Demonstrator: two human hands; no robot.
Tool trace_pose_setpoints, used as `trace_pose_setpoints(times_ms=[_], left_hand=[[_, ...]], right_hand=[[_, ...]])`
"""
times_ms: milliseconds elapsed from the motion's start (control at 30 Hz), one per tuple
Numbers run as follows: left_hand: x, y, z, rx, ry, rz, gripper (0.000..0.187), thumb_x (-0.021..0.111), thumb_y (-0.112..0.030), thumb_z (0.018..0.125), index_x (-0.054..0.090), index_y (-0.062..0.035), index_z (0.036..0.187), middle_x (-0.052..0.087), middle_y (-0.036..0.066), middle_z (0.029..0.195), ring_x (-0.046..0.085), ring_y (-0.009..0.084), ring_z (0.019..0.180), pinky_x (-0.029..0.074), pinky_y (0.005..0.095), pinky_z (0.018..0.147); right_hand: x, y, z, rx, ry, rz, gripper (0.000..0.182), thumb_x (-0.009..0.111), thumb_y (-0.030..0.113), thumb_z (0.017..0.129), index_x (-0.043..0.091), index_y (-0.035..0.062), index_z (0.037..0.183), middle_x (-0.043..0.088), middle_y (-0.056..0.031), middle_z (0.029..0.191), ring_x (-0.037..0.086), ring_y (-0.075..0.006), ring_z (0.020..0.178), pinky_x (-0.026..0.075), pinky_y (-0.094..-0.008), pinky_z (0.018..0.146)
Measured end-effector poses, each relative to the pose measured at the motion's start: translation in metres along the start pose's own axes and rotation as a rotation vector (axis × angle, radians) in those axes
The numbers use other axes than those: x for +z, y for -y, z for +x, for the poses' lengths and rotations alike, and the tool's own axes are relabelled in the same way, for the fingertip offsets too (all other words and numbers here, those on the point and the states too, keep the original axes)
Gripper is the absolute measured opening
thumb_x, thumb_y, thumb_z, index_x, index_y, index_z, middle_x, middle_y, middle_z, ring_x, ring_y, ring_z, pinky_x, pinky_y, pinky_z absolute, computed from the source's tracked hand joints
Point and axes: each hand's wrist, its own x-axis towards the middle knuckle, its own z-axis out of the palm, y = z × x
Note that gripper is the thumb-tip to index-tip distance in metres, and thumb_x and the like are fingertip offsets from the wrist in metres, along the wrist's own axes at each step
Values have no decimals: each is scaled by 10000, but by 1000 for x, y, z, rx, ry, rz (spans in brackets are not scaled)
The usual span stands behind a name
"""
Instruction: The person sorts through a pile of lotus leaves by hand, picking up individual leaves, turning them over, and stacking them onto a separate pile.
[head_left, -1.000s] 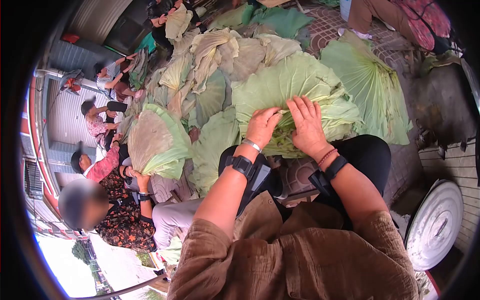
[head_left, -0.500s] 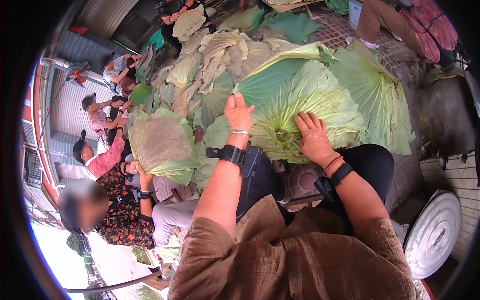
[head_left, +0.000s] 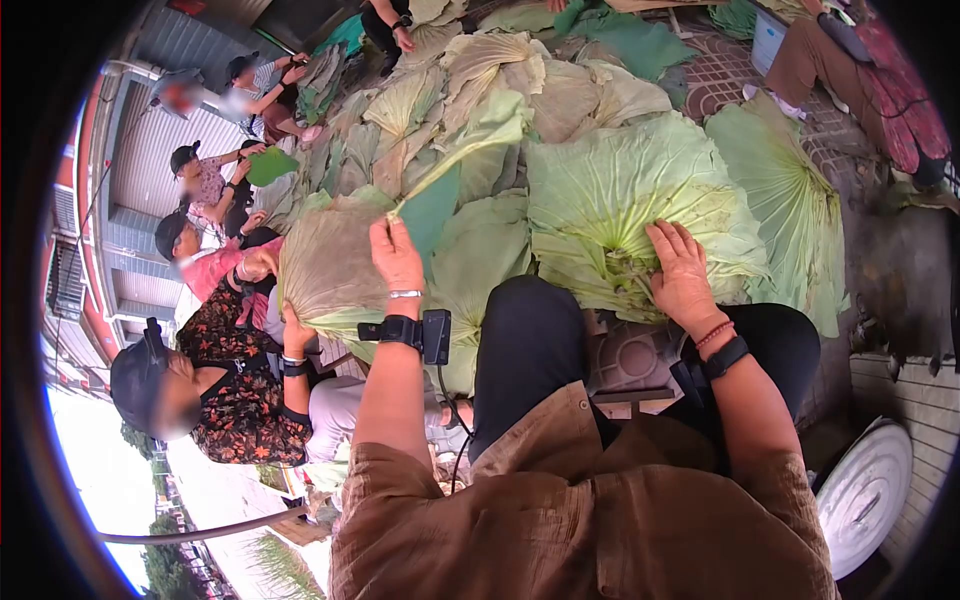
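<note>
My left hand (head_left: pixel 398 258) is closed on the pinched edge of a folded lotus leaf (head_left: pixel 462 158), lifted and slanting away to the upper right, with its darker green side partly showing. Fingers outstretched, my right hand (head_left: pixel 683 272) lies on a broad, pale green lotus leaf (head_left: pixel 610 180) spread in front of my knees. That leaf's ribs fan out from a crumpled spot beside my fingertips. Another large leaf (head_left: pixel 775 210) lies to the right of it.
A heap of drying leaves (head_left: pixel 490 70) covers the ground ahead. On the left, a co-worker in a flowered shirt (head_left: pixel 250 400) holds a brownish leaf (head_left: pixel 335 255); several other people sit beyond. A round metal lid (head_left: pixel 865 495) stands at lower right, and a blue bucket (head_left: pixel 768 45) at upper right.
My left hand has moved left with the folded leaf, drawing it off the spread leaf. My right hand still rests on the spread leaf. The view has shifted slightly.
</note>
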Motion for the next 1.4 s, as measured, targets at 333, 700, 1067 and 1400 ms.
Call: trace_pose_setpoints(times_ms=[333,700,1067,1400], left_hand=[[-17,127,-167,-355,684,425,177,583,-174,851,615,-65,987,635,227,984,601,422,926,480,474,792],[-21,132,-187,-358,798,358,383,635,-149,798,587,-113,1177,615,188,1159,578,364,1087,466,419,931],[13,-35,-66,40,802,270,359,595,-172,840,579,-80,1186,583,195,1188,564,379,1076,457,425,934],[103,-145,-116,328,966,40,502,633,-71,778,558,-148,1268,520,120,1330,462,308,1245,373,383,1054]], right_hand=[[6,-2,-1,-26,-32,-6,708,527,-20,660,436,77,1355,439,-138,1381,358,-364,1305,262,-472,1099],[4,-1,-2,2,-9,-33,707,505,-4,638,444,84,1338,450,-133,1364,375,-361,1284,282,-466,1070],[-3,0,-8,-27,-54,-4,688,558,18,652,459,91,1328,455,-127,1359,385,-334,1284,286,-483,1058],[-12,2,-12,-32,-69,5,650,583,38,662,474,72,1303,476,-128,1338,406,-340,1269,329,-475,1034]])
